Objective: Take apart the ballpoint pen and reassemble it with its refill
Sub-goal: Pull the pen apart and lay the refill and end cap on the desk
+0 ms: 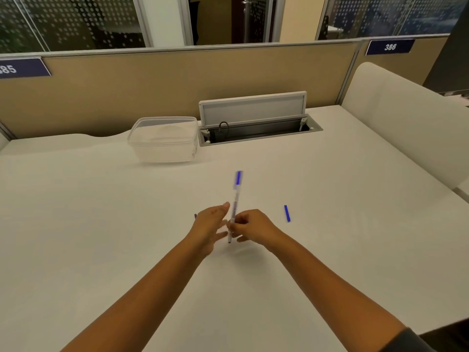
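A clear ballpoint pen [236, 199] with a blue far end stands nearly upright above the white desk, its dark tip pointing down toward me. My right hand [250, 224] pinches the pen's lower part between thumb and fingers. Just left of the pen, my left hand [210, 228] has its fingers spread, and whether it touches the barrel I cannot tell. A short blue pen part [287, 213] lies on the desk to the right of my hands. A small dark piece [195, 216] peeks out behind my left hand.
A clear plastic container [163, 139] stands at the back of the white desk [101, 224]. Beside it an open cable hatch [256, 123] has its lid raised. A tan partition [152, 85] closes the far edge, and a white chair back [396, 118] stands at the right.
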A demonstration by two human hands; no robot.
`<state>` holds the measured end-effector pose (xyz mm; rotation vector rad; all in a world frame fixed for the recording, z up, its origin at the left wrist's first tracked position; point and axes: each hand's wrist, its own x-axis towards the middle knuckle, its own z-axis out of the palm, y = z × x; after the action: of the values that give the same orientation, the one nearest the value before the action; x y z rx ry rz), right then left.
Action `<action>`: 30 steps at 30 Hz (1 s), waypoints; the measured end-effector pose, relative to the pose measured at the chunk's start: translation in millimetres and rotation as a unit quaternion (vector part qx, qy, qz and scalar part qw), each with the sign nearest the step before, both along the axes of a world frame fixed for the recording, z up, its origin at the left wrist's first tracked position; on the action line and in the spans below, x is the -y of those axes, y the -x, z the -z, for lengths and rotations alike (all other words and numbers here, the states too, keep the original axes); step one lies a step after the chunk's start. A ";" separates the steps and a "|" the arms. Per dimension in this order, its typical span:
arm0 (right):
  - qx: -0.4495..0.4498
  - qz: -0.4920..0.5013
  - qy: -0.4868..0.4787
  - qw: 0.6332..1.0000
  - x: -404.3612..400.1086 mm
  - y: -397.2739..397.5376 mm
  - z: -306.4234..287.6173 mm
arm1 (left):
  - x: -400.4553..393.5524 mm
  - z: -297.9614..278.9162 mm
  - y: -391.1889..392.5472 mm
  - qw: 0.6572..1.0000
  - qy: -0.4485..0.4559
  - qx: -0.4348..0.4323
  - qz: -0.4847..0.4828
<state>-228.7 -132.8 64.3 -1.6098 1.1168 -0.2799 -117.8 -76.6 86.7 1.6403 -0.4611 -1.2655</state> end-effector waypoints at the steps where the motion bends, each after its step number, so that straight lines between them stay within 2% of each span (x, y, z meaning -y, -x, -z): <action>1: 0.012 0.033 -0.015 0.999 1.7 2.0 0.7 | -2.0 0.0 -2.8 0.999 0.019 0.036 0.007; 4: 0.001 0.099 0.028 0.995 8.0 7.6 6.5 | -8.9 3.1 -8.8 0.992 0.059 0.114 0.012; 10: -0.065 0.052 0.144 0.986 7.7 10.4 14.8 | -17.2 16.4 -1.4 0.982 0.045 0.179 0.040; 17: -0.078 0.022 0.237 0.968 3.9 9.1 14.9 | -16.9 24.1 -4.0 0.979 0.037 0.194 0.055; 24: -0.043 0.031 0.265 0.963 3.3 9.8 8.6 | -15.5 33.5 -8.8 0.979 0.014 0.198 0.056; 30: -0.006 0.021 0.286 0.958 7.8 9.9 -6.4 | -12.3 41.0 -5.3 0.984 0.010 0.168 0.053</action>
<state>-238.6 -140.5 70.7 -2.0944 1.1422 -0.6696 -112.5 -64.2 45.7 1.8396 -0.7748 -1.0557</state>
